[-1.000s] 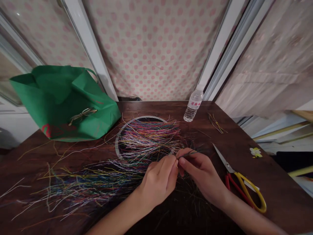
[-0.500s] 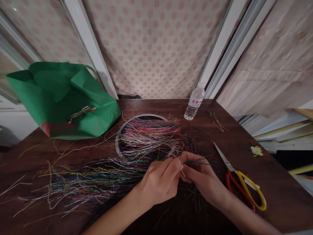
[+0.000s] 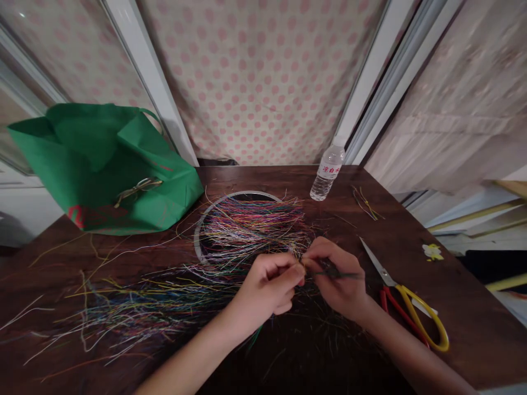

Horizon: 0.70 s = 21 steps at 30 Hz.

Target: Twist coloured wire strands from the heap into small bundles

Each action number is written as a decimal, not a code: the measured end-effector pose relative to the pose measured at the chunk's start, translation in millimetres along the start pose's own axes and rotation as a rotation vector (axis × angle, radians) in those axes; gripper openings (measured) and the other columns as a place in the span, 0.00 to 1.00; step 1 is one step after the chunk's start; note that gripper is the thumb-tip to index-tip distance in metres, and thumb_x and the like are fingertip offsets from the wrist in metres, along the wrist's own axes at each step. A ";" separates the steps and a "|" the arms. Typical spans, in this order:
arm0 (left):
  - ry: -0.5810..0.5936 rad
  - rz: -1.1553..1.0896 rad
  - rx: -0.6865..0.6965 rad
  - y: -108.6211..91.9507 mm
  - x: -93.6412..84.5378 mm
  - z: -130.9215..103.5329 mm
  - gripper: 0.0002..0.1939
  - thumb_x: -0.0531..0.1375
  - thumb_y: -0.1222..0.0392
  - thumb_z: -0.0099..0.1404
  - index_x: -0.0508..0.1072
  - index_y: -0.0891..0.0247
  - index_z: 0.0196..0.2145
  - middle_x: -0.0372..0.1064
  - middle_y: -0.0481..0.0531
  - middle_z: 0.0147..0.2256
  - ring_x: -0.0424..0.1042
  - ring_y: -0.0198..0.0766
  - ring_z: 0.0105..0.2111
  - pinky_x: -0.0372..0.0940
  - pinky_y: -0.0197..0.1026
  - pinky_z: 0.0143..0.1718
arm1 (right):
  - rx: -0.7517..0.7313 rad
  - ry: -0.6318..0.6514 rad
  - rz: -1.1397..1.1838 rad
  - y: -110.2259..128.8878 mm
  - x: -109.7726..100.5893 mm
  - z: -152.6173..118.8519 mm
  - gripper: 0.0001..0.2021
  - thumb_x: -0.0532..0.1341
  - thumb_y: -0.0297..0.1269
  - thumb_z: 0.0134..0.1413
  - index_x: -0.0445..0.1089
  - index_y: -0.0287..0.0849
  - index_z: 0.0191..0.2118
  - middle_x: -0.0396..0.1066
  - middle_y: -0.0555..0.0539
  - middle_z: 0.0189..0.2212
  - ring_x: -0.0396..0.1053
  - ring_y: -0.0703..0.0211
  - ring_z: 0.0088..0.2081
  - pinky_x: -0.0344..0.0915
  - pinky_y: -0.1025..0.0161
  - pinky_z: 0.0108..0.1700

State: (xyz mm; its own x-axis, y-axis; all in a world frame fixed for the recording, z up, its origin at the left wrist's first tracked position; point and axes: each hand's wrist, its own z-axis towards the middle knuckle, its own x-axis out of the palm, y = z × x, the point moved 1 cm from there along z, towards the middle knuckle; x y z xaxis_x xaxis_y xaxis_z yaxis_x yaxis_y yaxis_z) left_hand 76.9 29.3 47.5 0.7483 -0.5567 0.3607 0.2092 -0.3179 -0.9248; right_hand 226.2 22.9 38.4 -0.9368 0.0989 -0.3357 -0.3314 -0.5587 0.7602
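Note:
My left hand (image 3: 267,288) and my right hand (image 3: 340,282) meet in front of the wire piles, both closed with fingertips pinched together. Thin coloured wires run between their fingers, and a dark strand crosses my right palm. Green wire ends poke out below my left hand. Just beyond the hands, a bundle of thin multicoloured wires (image 3: 251,227) lies across a round grey-rimmed ring (image 3: 198,233). More loose wires (image 3: 164,304) spread to the left, partly under my left forearm. The exact spot where the fingertips meet is too small to make out.
Scissors (image 3: 387,278) with one red and one yellow handle lie right of my right hand. A water bottle (image 3: 327,173) stands at the back. Eyeglasses (image 3: 138,191) rest against a green bag (image 3: 99,159). Wire scraps (image 3: 365,203) and a small white-yellow piece (image 3: 432,252) lie right on the table (image 3: 403,219).
My right hand has moved up slightly and its fingers have curled more. My left hand has turned, showing its thumb and curled fingers. Green wire ends now show beneath it.

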 end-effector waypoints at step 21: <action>-0.209 0.149 0.235 -9.1 -5.7 -2.9 0.13 0.51 0.58 0.68 0.58 0.60 0.25 0.39 0.37 0.16 0.39 0.26 0.14 0.42 0.32 0.14 | 0.139 0.067 0.456 10.0 18.1 19.5 0.04 0.60 0.32 0.57 0.71 0.44 0.31 0.63 0.50 0.27 0.62 0.61 0.31 0.60 0.62 0.33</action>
State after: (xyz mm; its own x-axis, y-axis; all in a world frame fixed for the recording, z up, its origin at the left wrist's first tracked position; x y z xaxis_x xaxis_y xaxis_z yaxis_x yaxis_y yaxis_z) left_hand 69.0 33.2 54.2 0.8892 -0.4066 0.2096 0.2091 -0.0461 -0.9768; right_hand 203.7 35.2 50.8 -0.9824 -0.1860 0.0173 0.0950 -0.4175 0.9037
